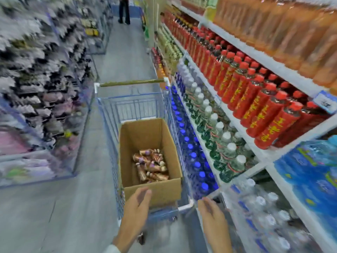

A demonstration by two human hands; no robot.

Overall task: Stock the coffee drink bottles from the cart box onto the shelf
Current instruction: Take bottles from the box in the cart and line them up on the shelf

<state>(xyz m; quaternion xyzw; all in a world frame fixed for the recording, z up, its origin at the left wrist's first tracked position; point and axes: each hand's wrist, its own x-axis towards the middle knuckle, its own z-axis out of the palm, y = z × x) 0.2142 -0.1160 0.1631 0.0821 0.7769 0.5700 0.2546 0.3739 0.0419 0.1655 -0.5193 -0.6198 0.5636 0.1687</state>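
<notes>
An open cardboard box (164,192) stands in a blue wire cart (109,114) in the aisle. Several small brown coffee drink bottles (150,166) lie loose on the box's floor. My left hand (137,207) hovers in front of the box's near wall, fingers apart, holding nothing. My right hand (212,216) is beside the cart's near right corner, also empty with fingers loosely spread. The shelf (242,128) runs along the right side, close to the cart.
The right shelving holds red-labelled bottles (255,99), clear bottles with white caps (218,136), blue-capped bottles (191,148) and water packs. Blurred goods racks (40,88) line the left. A person (124,10) stands far down the aisle beyond the cart.
</notes>
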